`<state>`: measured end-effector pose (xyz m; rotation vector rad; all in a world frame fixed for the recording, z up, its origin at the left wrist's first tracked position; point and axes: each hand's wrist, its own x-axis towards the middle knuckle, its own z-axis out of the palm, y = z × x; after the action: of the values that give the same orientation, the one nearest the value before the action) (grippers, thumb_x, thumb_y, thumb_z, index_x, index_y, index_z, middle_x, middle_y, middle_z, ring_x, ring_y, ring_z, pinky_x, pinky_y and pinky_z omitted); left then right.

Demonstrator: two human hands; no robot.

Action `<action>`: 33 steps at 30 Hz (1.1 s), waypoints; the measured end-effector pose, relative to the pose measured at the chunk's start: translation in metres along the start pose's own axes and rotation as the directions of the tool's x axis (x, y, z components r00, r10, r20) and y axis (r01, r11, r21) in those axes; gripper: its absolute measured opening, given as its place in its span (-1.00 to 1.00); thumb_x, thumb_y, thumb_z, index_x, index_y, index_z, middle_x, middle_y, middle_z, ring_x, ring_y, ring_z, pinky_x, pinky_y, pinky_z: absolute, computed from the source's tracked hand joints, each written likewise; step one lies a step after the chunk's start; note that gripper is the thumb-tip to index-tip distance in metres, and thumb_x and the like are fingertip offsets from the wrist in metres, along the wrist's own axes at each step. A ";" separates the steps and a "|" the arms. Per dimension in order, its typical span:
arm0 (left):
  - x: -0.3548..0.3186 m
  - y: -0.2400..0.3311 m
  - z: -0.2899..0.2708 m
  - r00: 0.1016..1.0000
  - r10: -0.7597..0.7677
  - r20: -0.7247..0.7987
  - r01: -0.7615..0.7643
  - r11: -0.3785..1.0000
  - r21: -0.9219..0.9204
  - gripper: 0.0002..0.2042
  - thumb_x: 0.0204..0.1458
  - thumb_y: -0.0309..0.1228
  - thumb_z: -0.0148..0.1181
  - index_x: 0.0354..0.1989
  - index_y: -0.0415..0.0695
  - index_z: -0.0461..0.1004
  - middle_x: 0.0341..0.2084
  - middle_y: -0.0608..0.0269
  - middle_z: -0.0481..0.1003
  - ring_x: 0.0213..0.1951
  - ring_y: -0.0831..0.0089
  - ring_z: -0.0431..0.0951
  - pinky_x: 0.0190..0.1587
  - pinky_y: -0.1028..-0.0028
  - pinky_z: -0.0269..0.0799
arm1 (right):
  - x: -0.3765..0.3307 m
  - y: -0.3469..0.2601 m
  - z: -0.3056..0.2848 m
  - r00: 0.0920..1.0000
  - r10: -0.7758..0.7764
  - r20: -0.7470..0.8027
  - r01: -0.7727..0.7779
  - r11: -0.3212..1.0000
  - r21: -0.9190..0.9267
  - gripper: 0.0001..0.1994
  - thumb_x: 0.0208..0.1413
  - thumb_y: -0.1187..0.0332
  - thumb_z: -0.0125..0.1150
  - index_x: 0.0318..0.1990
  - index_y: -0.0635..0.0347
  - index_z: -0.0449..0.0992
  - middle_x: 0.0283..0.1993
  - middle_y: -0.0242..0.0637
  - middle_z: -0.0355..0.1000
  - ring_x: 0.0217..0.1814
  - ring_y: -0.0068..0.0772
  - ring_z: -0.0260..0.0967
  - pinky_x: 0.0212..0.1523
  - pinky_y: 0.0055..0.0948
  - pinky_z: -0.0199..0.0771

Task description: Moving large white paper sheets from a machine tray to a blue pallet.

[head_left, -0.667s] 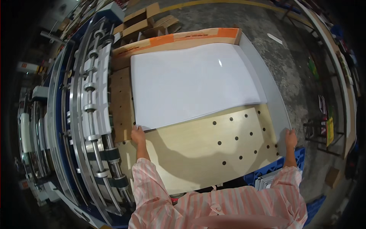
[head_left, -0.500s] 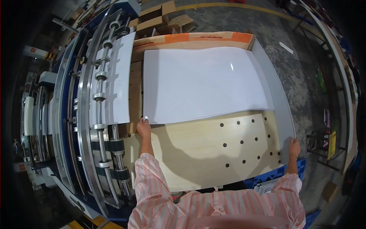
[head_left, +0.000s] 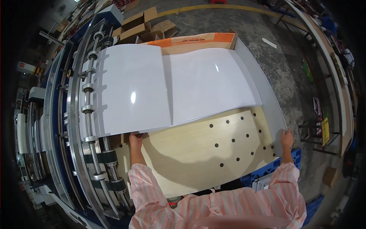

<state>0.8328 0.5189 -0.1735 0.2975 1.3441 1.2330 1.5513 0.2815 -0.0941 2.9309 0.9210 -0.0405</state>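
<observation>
A large glossy white sheet comes out from the machine's rollers on the left. Its free edge lies over a stack of similar white sheets on a pale wooden board. My left hand is at the near edge of the incoming sheet, its fingertips hidden beneath it, so its grip does not show. My right hand is closed over the near end of a long, thin grey-white side panel that runs along the stack's right side.
A roller shaft with metal wheels stands close on my left. An orange-edged cardboard strip borders the far side. Beyond it are open cardboard boxes. A blue pallet shows below the board, and a long table stands at right.
The white sheet has slid rightward out of the rollers and now overlaps the stack. My left hand, which was at the stack's near-left corner, is now partly covered. The whole view has shifted slightly.
</observation>
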 end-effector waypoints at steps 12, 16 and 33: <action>-0.012 -0.003 -0.003 0.997 -0.068 0.033 0.075 0.926 -0.370 -0.39 -0.03 0.07 -0.44 0.04 -0.19 -0.02 0.02 0.05 0.07 0.07 0.13 0.06 0.05 0.12 0.04 | -0.001 0.000 0.005 1.000 0.009 -0.004 -0.009 0.999 -0.032 -0.66 -0.08 0.10 -0.07 -0.26 0.16 0.30 -0.40 -0.03 0.38 -0.33 -0.02 0.33 -0.34 -0.16 0.32; -0.009 -0.007 0.000 0.998 -0.056 -0.001 0.052 0.928 -0.369 -0.33 -0.04 0.10 -0.46 0.09 -0.22 -0.11 0.08 0.00 -0.02 0.12 0.12 -0.04 0.08 0.12 -0.02 | 0.003 0.007 0.010 1.000 0.006 -0.013 -0.007 0.998 -0.065 -0.66 -0.09 0.08 -0.07 -0.28 0.15 0.30 -0.42 -0.04 0.38 -0.36 -0.01 0.34 -0.35 -0.15 0.32; -0.009 0.039 0.044 0.978 -0.202 0.054 0.194 0.973 0.127 -0.58 -0.17 -0.10 0.07 -0.22 -0.18 0.31 -0.30 0.19 0.37 -0.26 0.34 0.36 -0.37 0.34 0.37 | -0.037 -0.052 0.003 0.800 -0.426 -0.423 0.529 0.833 0.162 -0.58 -0.19 0.41 0.07 -0.07 0.20 0.22 -0.03 -0.08 0.17 0.00 -0.08 0.10 -0.02 -0.25 0.08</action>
<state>0.8525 0.5475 -0.1256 0.2801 1.3590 0.9699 1.4912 0.3025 -0.0987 2.8930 1.8517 0.4091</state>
